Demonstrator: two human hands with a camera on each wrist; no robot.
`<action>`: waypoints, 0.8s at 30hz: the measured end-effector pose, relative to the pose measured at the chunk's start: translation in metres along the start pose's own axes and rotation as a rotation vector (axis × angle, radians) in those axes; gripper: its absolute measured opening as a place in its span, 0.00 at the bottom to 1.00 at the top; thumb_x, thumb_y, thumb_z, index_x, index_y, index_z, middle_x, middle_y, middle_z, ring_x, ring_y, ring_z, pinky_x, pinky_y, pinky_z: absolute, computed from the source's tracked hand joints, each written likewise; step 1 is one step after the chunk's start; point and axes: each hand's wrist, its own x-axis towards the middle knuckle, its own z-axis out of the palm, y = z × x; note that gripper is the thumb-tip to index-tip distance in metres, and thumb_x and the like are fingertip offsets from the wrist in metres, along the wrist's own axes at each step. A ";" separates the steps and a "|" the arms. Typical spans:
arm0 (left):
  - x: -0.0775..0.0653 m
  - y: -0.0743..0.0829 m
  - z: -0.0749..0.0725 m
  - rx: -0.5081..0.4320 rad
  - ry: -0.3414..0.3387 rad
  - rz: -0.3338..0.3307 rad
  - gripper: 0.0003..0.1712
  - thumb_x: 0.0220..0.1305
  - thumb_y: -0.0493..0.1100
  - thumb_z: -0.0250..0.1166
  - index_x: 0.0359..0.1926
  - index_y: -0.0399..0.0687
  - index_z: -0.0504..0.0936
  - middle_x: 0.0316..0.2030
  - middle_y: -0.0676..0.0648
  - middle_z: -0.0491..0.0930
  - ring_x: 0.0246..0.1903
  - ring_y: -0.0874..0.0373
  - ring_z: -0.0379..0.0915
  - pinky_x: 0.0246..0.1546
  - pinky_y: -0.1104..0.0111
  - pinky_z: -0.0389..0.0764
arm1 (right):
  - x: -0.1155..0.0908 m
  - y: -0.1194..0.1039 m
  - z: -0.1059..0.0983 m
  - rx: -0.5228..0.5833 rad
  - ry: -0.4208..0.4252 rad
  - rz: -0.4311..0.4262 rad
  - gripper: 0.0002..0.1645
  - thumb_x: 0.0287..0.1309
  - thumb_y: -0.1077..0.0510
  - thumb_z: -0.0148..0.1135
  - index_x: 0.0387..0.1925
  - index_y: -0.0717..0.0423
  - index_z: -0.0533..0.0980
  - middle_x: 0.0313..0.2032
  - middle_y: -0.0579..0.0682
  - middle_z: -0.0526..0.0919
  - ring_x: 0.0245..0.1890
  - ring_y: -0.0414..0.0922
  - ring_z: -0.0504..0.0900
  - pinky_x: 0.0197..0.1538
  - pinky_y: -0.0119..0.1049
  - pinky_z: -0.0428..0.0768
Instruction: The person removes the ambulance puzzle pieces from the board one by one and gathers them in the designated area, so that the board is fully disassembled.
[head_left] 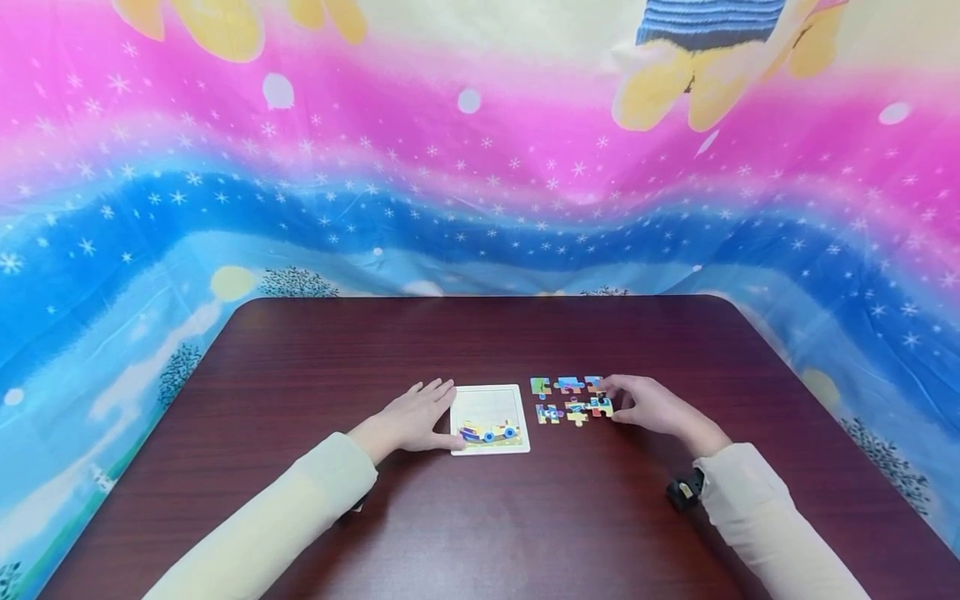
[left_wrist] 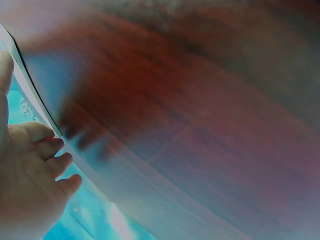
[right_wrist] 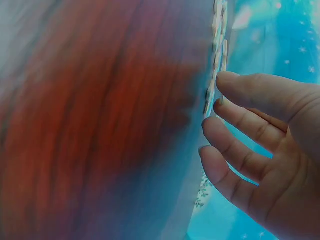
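Observation:
My left hand (head_left: 411,419) rests at the left edge of a square puzzle board (head_left: 487,407), its fingers straight and the thumb over the lower left corner. A yellow and blue vehicle picture (head_left: 491,432) fills the board's near part; the far part is pale. To the right, my right hand (head_left: 651,407) pinches a jigsaw piece (head_left: 602,406) between thumb and fingers. In the right wrist view that piece (right_wrist: 225,50) appears as a thin edge above the others. Its other fingers curve loosely below.
Several loose jigsaw pieces (head_left: 568,385) lie in two rows right of the board. They lie on a dark red-brown table (head_left: 480,517). A printed cloth (head_left: 480,192) in pink and blue hangs behind the table and along its sides.

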 end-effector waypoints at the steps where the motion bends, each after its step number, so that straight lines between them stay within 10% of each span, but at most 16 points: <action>1: 0.000 0.000 0.000 -0.002 -0.005 -0.002 0.53 0.56 0.70 0.54 0.68 0.36 0.54 0.68 0.41 0.51 0.67 0.47 0.42 0.64 0.54 0.47 | 0.000 0.002 0.000 -0.004 -0.005 0.001 0.24 0.50 0.69 0.65 0.51 0.61 0.73 0.38 0.52 0.77 0.26 0.40 0.74 0.31 0.36 0.75; 24: 0.001 -0.001 0.001 0.011 0.010 0.014 0.55 0.52 0.70 0.58 0.68 0.34 0.55 0.67 0.40 0.53 0.67 0.46 0.45 0.64 0.54 0.48 | -0.001 0.007 0.000 -0.026 -0.022 0.022 0.24 0.48 0.70 0.66 0.49 0.61 0.74 0.38 0.52 0.77 0.25 0.41 0.71 0.31 0.36 0.75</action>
